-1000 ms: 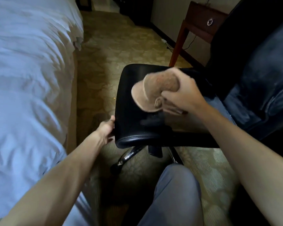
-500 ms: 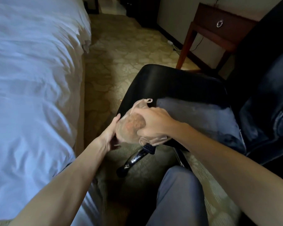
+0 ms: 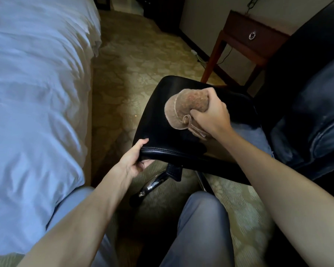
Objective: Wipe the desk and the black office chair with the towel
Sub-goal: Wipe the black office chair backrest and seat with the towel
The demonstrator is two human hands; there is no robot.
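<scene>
Right now my right hand (image 3: 210, 114) is clenched round a bunched-up brown terry towel (image 3: 185, 110), holding it down on the seat of the black leather office chair (image 3: 158, 120) at the centre of the frame. My left hand (image 3: 135, 158) grips the seat's near left corner, thumb on top and fingers curled under the edge. The chair's backrest rises along the right side of the frame, and a shiny chrome leg (image 3: 152, 185) shows below the seat. A bed with white linen (image 3: 33, 93) fills the left. A dark wooden desk with a ring-pull drawer (image 3: 249, 29) stands against the wall, upper right. Patterned beige carpet (image 3: 127, 60) lies between them.
</scene>
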